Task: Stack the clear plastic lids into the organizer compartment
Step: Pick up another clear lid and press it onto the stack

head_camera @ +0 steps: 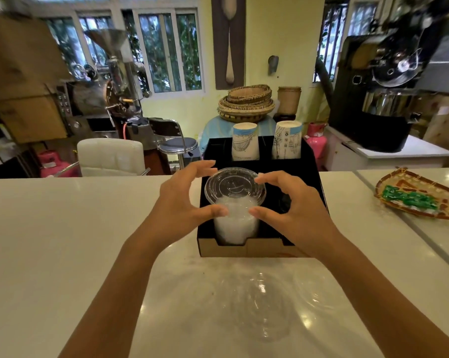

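Observation:
A black cardboard organizer stands on the white counter. Its front left compartment holds a tall stack of clear plastic lids, with the top lid rising above the walls. My left hand and my right hand cup the top of this stack from either side. Both thumbs press on its front and the fingertips rest at the top lid's rim. More clear lids lie loose on the counter near me, hard to make out against the white surface.
Two upside-down paper cups fill the organizer's rear compartments. A woven tray with green items lies at the right. Behind the counter stand a white chair, a stool and coffee roasting machines.

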